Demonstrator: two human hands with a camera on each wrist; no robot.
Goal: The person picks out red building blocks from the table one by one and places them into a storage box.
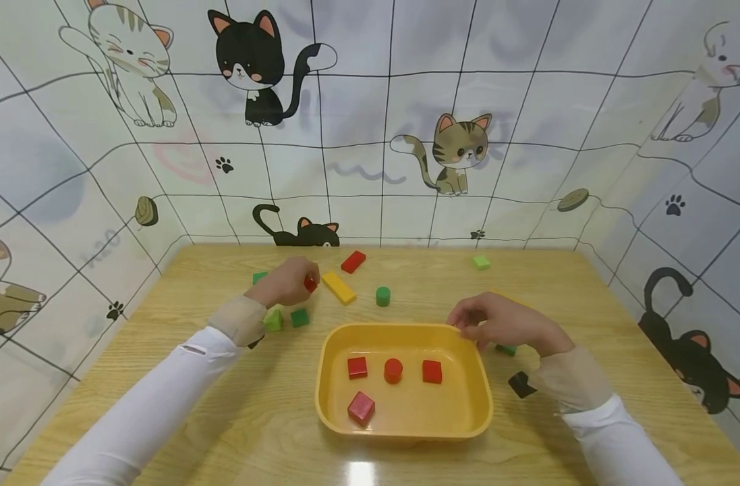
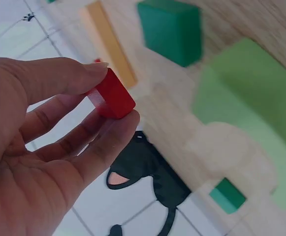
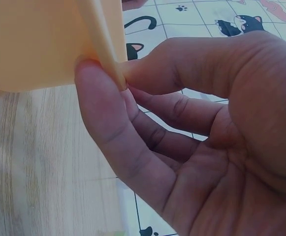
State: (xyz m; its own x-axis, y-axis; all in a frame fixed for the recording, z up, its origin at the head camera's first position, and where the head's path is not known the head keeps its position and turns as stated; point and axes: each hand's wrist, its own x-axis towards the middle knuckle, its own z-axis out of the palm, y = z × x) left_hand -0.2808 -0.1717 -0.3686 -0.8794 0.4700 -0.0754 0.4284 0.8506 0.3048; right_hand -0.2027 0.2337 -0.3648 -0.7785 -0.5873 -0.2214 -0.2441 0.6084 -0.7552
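Note:
My left hand (image 1: 289, 281) pinches a small red block (image 2: 114, 95) between thumb and fingertips at the back left of the table. In the right wrist view, my right hand (image 3: 182, 118) pinches the rim of a yellow plastic tray (image 3: 39, 44) between thumb and forefinger, at its back right corner in the head view. Inside the tray lie two red blocks (image 1: 357, 368), a red cylinder (image 1: 393, 370) and a pinkish-red cube (image 1: 361, 408). Near the left hand are a yellow bar (image 1: 339, 288), a green block (image 1: 299, 317) and a light green block (image 1: 273, 319).
Farther back lie a red rectangular block (image 1: 353, 262), a green cylinder (image 1: 383, 296) and a light green piece (image 1: 481, 262). A dark green block (image 1: 506, 349) is partly hidden beside the right hand. A cat-patterned sheet (image 1: 357, 162) walls in the wooden table (image 1: 254, 412).

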